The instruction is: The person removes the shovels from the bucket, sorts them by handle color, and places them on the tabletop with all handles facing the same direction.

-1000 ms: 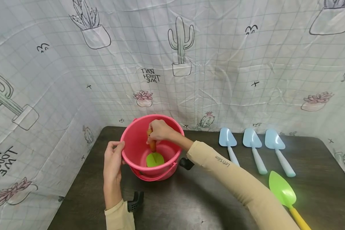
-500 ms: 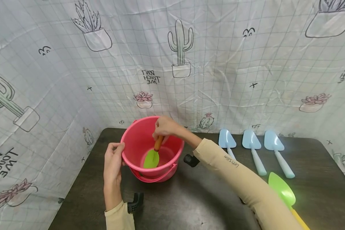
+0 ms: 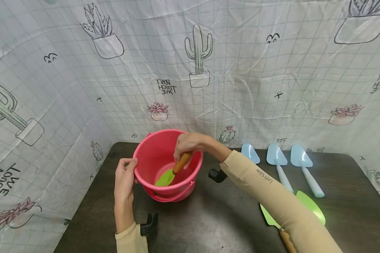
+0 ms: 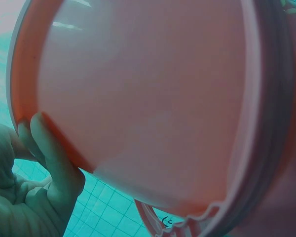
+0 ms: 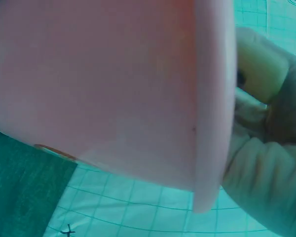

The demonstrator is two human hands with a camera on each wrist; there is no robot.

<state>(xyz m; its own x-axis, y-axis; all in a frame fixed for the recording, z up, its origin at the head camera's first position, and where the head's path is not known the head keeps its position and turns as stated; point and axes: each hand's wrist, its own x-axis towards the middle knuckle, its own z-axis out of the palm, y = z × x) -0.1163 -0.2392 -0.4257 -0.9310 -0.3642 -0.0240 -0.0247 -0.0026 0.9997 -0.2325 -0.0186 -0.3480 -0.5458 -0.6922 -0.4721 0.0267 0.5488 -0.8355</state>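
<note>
A pink bucket [image 3: 145, 158] stands on the dark table, its handle hanging down at the front. My left hand [image 3: 124, 179] holds the bucket's left rim, with the thumb at the top edge; in the left wrist view, that hand [image 4: 49, 182] bends its fingers at the bucket's wall. Inside the bucket, my right hand [image 3: 190, 144] grips the orange handle of a hand trowel. The trowel's green blade [image 3: 165, 178] slants down to the left near the bottom. In the right wrist view, the bucket's wall [image 5: 98, 89] hides the trowel's blade.
Three light blue trowels lie at the right: one [image 3: 249, 153] partly behind my sleeve, then a middle one [image 3: 276, 155] and a third [image 3: 301, 156]. A green trowel [image 3: 270, 216] with a wooden handle and another green blade [image 3: 313, 207] lie partly under my right forearm. A patterned cloth [image 3: 240, 88] hangs behind.
My right hand has moved right inside the bucket, and the trowel has tilted from nearly upright to slanting. My right forearm has shifted right, uncovering a green trowel. The left hand keeps its place.
</note>
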